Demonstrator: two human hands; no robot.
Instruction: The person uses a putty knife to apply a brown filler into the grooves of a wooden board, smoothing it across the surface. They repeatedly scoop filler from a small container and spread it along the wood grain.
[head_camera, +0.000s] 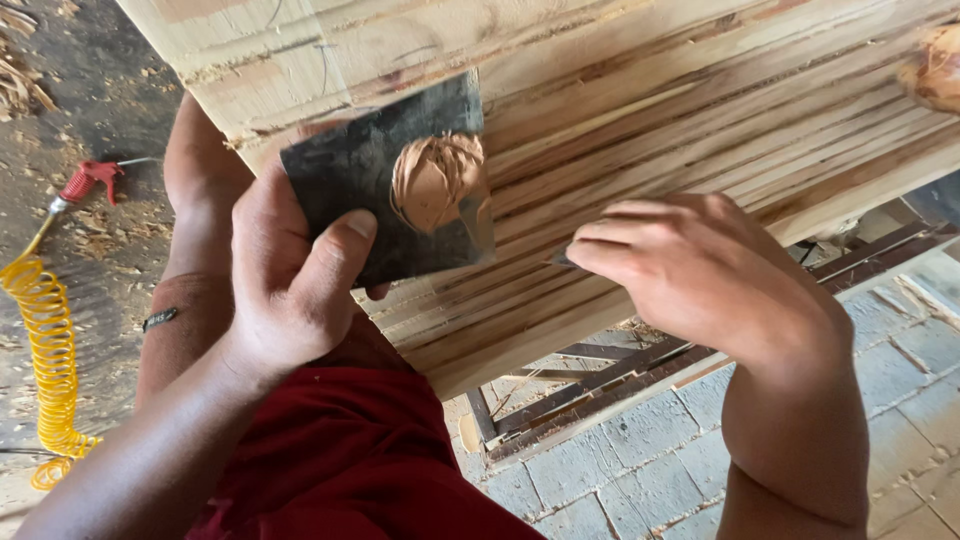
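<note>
While the left hand (285, 275) grips a dark plate (385, 180) flat, thumb across its face, a lump of tan putty (437, 180) sits on the upper side, kept level so it stays put. The right hand (700, 270) is pinched, fingers together, on a thin blade (562, 260) pressed to the slatted wood panel (700, 110) near its lower edge. A coiled yellow hose (45, 350) with a red air gun (85, 180) lies on the floor at left.

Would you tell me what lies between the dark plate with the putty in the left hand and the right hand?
In the head view, only bare striped wood of the panel lies between the dark plate, held by the left hand, and the right hand.
</note>
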